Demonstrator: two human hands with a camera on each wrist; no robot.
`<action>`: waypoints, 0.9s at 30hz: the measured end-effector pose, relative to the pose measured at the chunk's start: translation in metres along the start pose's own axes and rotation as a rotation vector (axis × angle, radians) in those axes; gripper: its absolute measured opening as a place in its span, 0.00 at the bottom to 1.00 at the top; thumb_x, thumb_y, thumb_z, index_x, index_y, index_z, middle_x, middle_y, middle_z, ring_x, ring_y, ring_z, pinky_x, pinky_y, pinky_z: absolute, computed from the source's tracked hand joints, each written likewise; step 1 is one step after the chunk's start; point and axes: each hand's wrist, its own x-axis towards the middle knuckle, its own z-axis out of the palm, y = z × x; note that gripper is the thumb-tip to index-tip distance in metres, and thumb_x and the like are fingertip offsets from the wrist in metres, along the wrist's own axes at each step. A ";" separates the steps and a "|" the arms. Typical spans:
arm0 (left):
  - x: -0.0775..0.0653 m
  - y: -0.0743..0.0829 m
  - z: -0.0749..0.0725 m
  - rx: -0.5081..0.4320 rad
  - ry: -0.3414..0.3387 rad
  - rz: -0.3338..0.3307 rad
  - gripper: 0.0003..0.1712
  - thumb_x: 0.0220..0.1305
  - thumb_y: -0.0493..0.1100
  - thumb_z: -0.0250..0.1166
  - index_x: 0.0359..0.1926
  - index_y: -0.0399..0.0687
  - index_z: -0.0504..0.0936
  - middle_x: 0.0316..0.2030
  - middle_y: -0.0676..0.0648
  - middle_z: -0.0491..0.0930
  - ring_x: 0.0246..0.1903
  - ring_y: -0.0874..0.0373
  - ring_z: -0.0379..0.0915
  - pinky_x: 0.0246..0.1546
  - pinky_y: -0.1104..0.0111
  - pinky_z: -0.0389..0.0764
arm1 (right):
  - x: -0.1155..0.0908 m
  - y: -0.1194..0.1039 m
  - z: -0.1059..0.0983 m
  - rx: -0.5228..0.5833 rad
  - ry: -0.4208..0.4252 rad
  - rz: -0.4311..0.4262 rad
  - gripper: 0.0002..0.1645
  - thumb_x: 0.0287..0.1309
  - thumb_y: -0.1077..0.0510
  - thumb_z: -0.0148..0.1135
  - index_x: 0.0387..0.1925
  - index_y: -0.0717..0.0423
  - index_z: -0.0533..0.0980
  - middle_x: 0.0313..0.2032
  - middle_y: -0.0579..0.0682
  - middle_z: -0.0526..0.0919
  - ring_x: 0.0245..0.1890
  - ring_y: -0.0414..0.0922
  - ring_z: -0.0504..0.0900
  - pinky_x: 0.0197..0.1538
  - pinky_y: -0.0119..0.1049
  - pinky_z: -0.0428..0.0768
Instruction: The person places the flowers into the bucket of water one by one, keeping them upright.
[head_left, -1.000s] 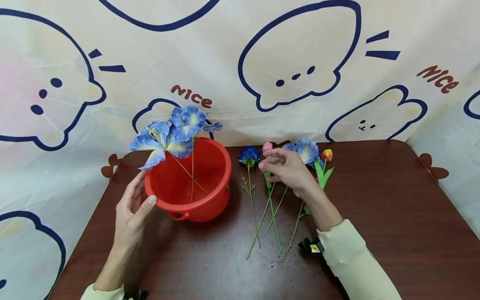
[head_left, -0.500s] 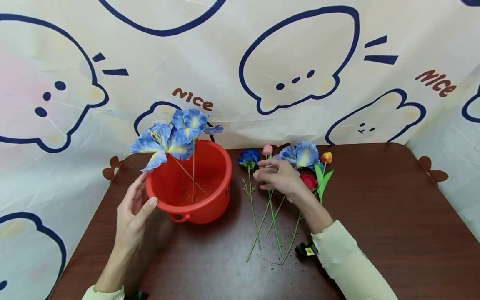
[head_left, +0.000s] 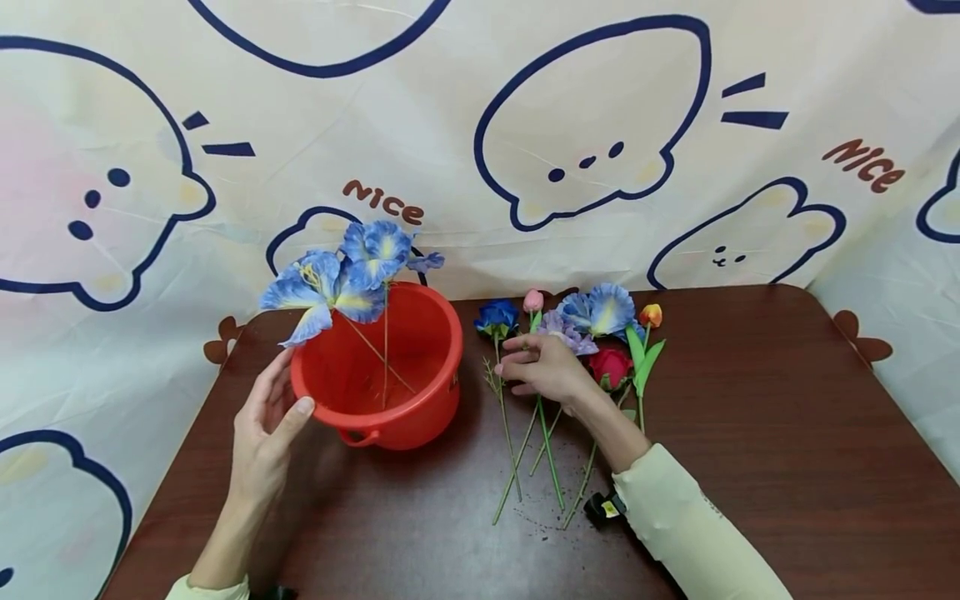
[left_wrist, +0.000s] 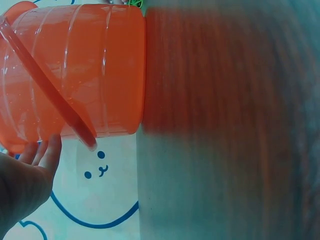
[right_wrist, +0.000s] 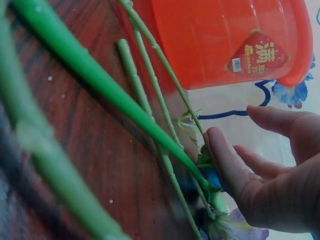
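A red bucket (head_left: 420, 421) stands tilted-looking at the left of the table, with two blue-and-yellow artificial irises (head_left: 318, 287) leaning in it. My left hand (head_left: 258, 437) rests against its left side, thumb by the rim; in the left wrist view its fingers (left_wrist: 50, 155) lie fairly straight along the wall. Over the flower stems hovers my right hand (head_left: 547, 367), nearest the blue rose (head_left: 497, 318) and its stem. The right wrist view shows its thumb and fingers (right_wrist: 280, 120) spread apart with nothing between them. Part of the purple flower (head_left: 562, 329) is hidden behind it.
Lying around the right hand are a pink tulip (head_left: 533, 302), another blue iris (head_left: 603, 310), a red rose (head_left: 609, 367) and an orange tulip (head_left: 650, 316). Several stems cross on the dark wooden table (head_left: 787, 433). A printed cloth (head_left: 450, 125) hangs behind.
My right hand has moved left and toward me, from beside the pink tulip to the blue rose's stem. The pink tulip, purple flower and red rose show more now. The left hand stays put.
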 end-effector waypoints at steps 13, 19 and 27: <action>-0.001 0.000 -0.001 -0.015 -0.007 0.000 0.39 0.71 0.28 0.60 0.80 0.49 0.68 0.70 0.51 0.77 0.67 0.58 0.74 0.56 0.80 0.83 | 0.003 0.010 0.006 -0.014 0.007 0.039 0.33 0.67 0.62 0.70 0.71 0.64 0.73 0.60 0.66 0.85 0.51 0.54 0.92 0.46 0.44 0.93; -0.001 0.001 -0.001 0.003 -0.013 -0.011 0.39 0.71 0.30 0.61 0.81 0.51 0.67 0.71 0.52 0.76 0.68 0.59 0.74 0.56 0.80 0.83 | 0.006 0.017 0.013 -0.003 -0.005 0.050 0.33 0.66 0.64 0.71 0.70 0.66 0.73 0.60 0.67 0.84 0.47 0.52 0.93 0.42 0.43 0.93; -0.001 0.001 -0.002 0.018 -0.013 -0.025 0.39 0.72 0.31 0.62 0.81 0.51 0.67 0.72 0.52 0.75 0.68 0.59 0.73 0.55 0.81 0.83 | 0.006 0.013 0.014 0.084 0.003 0.046 0.31 0.66 0.69 0.69 0.69 0.69 0.73 0.58 0.66 0.87 0.42 0.46 0.92 0.40 0.39 0.93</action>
